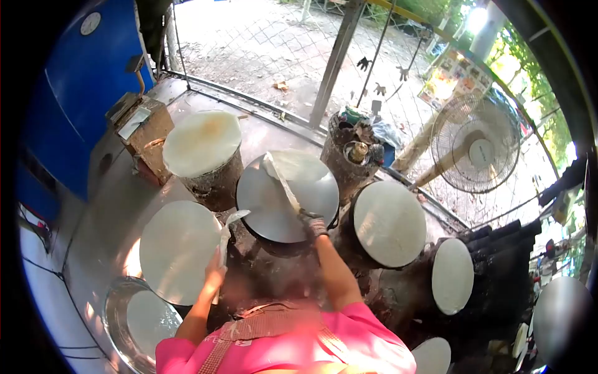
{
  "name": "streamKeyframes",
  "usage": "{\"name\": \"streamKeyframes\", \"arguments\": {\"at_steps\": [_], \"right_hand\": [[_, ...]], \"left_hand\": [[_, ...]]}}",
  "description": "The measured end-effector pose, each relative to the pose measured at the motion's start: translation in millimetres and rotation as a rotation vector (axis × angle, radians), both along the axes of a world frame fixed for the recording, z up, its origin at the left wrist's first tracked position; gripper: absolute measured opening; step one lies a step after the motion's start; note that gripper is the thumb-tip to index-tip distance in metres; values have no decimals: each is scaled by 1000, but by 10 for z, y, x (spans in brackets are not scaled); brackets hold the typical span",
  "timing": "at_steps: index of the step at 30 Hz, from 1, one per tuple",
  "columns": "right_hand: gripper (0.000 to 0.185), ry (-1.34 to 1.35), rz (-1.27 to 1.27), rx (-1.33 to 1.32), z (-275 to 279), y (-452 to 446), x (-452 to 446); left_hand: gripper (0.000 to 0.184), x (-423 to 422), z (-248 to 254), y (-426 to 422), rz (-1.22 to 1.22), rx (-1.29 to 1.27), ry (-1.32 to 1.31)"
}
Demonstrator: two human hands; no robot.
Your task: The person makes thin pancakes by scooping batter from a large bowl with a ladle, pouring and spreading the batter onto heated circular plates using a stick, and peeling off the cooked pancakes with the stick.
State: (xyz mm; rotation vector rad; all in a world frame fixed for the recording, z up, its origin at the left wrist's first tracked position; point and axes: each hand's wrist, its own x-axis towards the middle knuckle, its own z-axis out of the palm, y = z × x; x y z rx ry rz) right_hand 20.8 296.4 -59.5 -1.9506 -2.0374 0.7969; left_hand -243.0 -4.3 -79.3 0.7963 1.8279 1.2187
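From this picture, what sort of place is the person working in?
It looks like a small, partly open workshop, though its exact trade is unclear. Several broad round surfaces stand close around the person, a large caged fan is beside them, and wire mesh shows bare ground outside.

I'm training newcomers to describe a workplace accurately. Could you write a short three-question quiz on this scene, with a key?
1. Whose grip is on the long pale tool lying over the middle of the central round surface? A) left B) right
2. True or false: a clock hangs on the blue panel.
3. Fill in: a wire-caged ____ stands at the upper right.

Key:
1. B, the right hand
2. True
3. fan
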Motion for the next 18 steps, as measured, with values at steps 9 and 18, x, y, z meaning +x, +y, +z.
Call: {"name": "streamKeyframes", "arguments": {"at_steps": [9,18], "right_hand": [[37,-36,540,-50,121,232,415],[16,39,948,900,-724,862,593]], "left_hand": [[64,312,32,32,164,-147,113],[64,549,518,209,262,-231,13]]}}
